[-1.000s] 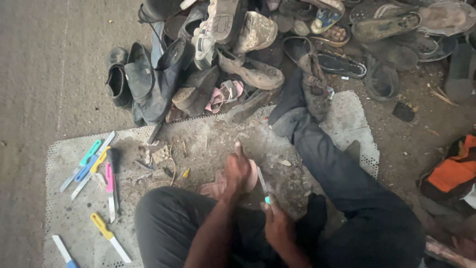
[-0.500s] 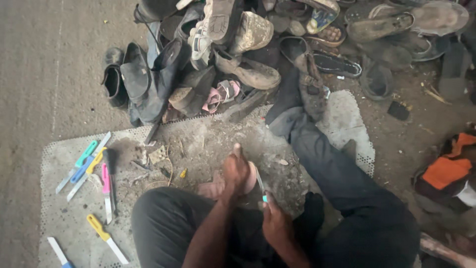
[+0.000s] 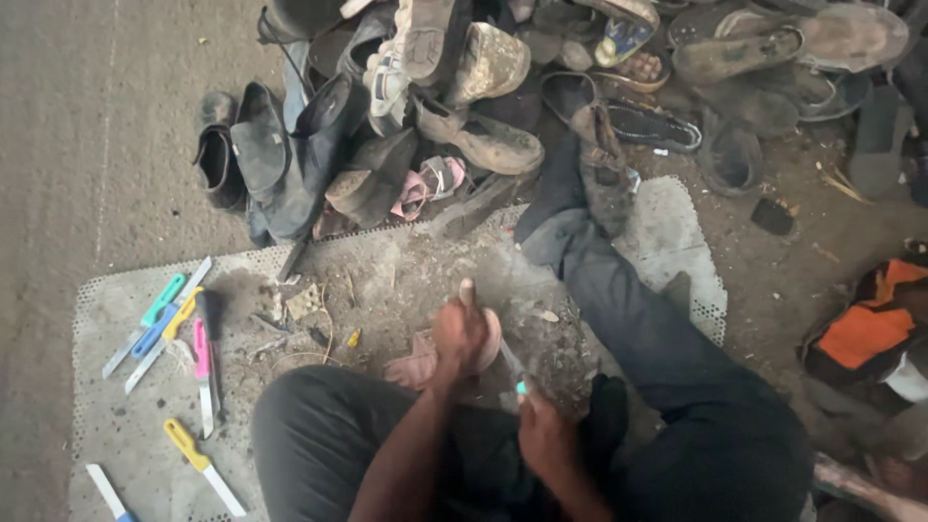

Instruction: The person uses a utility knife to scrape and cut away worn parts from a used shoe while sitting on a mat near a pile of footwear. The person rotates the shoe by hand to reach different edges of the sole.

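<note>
Over on the left we've got spare knives (image 3: 174, 324) with bright handles laid out on the mat (image 3: 126, 445). Our left hand (image 3: 459, 333) is clamped over a pinkish sandal (image 3: 420, 367), pinning it to the mat just in front of our knee. Our right hand (image 3: 544, 437) is closed round a small knife (image 3: 514, 372), blade at the sandal's edge. Best to keep that pinning grip firm, thumb clear of the blade, and cut shallow, away from us, with the pile of old shoes (image 3: 464, 106) well out of reach

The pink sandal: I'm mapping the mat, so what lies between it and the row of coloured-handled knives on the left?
In the head view, between pink sandal and knives lie small scraps and debris on the dusty mat.
</note>
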